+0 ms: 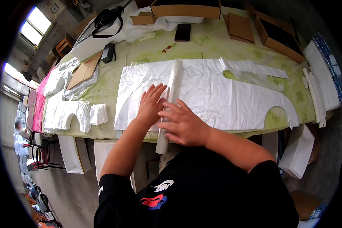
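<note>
1. L hand (151,104) is laid flat, palm down, fingers stretched fwd & close together, on the white plastic sheet (216,95) just left of the white roll (170,104); nothing is grasped, grip released.
2. R hand (184,123) is set across the roll's lower half, fingers spread & pointing left, palm pressed on top; the roll is pinned under it, not clenched.
3. Both forearms are brought in from the lower edge, R arm bent at the elbow and crossed in front of the body.
4. The roll is laid lengthwise, near-to-far, over the sheet's left part; its near end is hung past the edge of the table (201,41).
5. The sheet is spread w/ cut-outs at its right side.
6. A black phone (182,32) and cardboard boxes (186,8) are seen at the far side.
</note>
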`<state>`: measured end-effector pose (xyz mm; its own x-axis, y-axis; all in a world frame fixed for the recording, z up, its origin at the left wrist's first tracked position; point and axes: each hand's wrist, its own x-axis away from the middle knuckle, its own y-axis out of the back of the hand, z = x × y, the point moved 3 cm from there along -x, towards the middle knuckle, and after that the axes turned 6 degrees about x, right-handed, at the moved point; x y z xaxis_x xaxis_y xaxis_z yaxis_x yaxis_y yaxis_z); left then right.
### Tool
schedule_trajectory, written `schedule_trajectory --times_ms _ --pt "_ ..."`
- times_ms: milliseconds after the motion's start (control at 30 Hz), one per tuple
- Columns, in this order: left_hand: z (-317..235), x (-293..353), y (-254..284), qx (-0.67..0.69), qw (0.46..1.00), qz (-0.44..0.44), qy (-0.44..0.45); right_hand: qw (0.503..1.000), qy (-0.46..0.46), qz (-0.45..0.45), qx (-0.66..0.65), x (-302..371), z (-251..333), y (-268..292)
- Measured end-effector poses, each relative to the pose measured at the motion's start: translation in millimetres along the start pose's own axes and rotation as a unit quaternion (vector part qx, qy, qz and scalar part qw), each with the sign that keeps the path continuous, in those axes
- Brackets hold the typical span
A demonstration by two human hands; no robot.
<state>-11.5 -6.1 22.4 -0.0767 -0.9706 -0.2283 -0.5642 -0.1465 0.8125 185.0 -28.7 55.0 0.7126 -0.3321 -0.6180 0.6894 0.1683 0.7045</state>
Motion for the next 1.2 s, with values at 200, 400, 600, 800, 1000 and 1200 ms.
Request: schedule_trajectory --times_ms 200,400,600,800,1000,1200 --pt "26 -1 -16 -0.066 0.998 0.016 0.017 0.994 0.024 0.11 0.008 -18 -33 -42" --pt "28 2 -16 -0.058 0.998 0.0 0.029 0.992 0.034 0.111 0.048 -23 -36 -51" --pt "43 -15 -8 0.381 0.911 -0.107 0.115 0.994 0.024 0.094 0.056 -34 -37 -59" --pt "-29 -37 7 0.141 0.962 0.234 -0.022 0.984 -0.045 0.16 -0.064 -30 -35 -67" --pt "-11 -5 18 0.074 0.983 0.154 -0.064 0.997 0.042 -0.032 -0.061 27 10 4" --pt "32 24 55 0.004 0.985 -0.168 -0.05 0.993 -0.076 -0.062 -0.058 88 18 43"
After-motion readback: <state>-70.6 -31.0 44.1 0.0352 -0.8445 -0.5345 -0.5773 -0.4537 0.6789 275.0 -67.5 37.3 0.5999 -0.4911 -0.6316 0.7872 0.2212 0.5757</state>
